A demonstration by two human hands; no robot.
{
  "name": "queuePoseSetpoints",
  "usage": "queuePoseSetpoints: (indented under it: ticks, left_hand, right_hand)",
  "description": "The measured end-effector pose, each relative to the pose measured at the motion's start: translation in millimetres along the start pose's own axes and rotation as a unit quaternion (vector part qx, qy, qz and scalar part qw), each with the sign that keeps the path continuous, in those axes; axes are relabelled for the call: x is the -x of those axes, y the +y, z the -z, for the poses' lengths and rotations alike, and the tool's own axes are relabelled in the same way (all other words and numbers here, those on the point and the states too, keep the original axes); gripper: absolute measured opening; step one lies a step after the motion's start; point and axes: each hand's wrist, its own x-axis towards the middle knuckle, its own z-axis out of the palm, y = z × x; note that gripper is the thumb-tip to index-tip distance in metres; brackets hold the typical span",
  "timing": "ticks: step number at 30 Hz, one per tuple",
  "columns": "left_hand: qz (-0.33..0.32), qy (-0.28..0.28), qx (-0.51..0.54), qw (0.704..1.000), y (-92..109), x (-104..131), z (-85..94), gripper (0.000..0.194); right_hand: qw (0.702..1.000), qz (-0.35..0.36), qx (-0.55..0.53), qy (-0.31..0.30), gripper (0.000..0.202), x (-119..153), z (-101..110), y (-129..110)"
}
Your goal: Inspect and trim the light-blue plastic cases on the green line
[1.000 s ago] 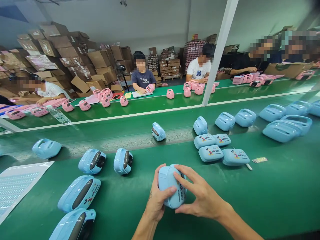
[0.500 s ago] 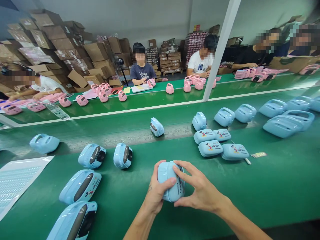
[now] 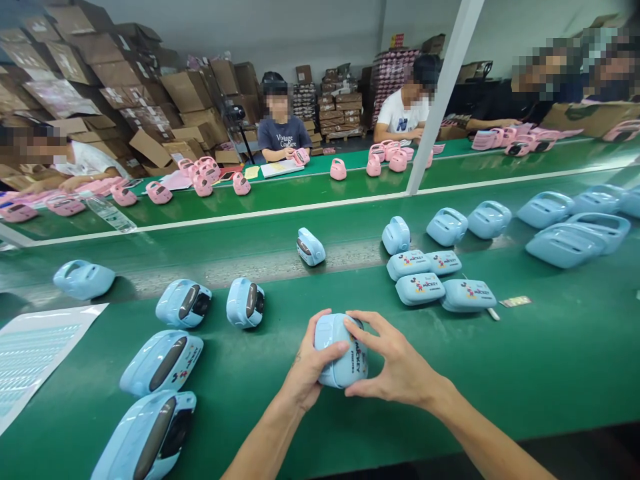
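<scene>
A rounded light-blue plastic casing (image 3: 341,365) with dark "MICKEY" lettering is held above the green work surface, its printed side towards the right. My left hand (image 3: 311,363) wraps its left side, the thumb pressed across the front. From the right, my right hand (image 3: 395,357) grips the casing between its fingers on top and the thumb at the lower edge. Several flat blue panels with Mickey prints (image 3: 420,289) lie beyond my right hand. To the left of my hands stand blue casings with dark windows (image 3: 245,304).
More blue casings with handles (image 3: 447,227) line the far side of the belt (image 3: 350,256). A printed sheet (image 3: 40,357) lies at left, a small label strip (image 3: 516,302) at right. Across a white-edged divider, several people work beside pink casings (image 3: 339,169). A white post (image 3: 443,100) rises there.
Both hands keep their grip on the casing, whose lettering now faces me a little more. The view has shifted slightly, so most things sit a bit higher in it.
</scene>
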Motion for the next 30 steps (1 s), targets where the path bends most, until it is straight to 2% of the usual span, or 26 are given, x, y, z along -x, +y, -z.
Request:
queuePoseSetpoints:
  ticks: [8,17,25,30]
  left_hand:
    - [-0.001,0.024,0.008,1.000,1.2,-1.0,-8.0,0.074]
    - [-0.011,0.036,-0.002,0.999,-6.9,-1.6,-4.4,0.078]
    - [-0.004,0.016,-0.020,1.000,-6.2,0.8,3.9,0.074]
    - [-0.008,0.029,-0.005,1.000,-6.6,4.4,-0.5,0.076]
  right_hand:
    - [0.999,-0.031,-0.011,-0.008,0.104,-2.8,0.9,-3.5]
    - [0.999,-0.051,-0.018,-0.001,0.104,2.3,-5.3,-4.7]
    - [0.999,-0.037,-0.018,-0.020,0.107,1.7,-1.7,-7.2]
    - [0.999,-0.037,-0.040,-0.005,0.107,3.3,-5.7,-6.4]
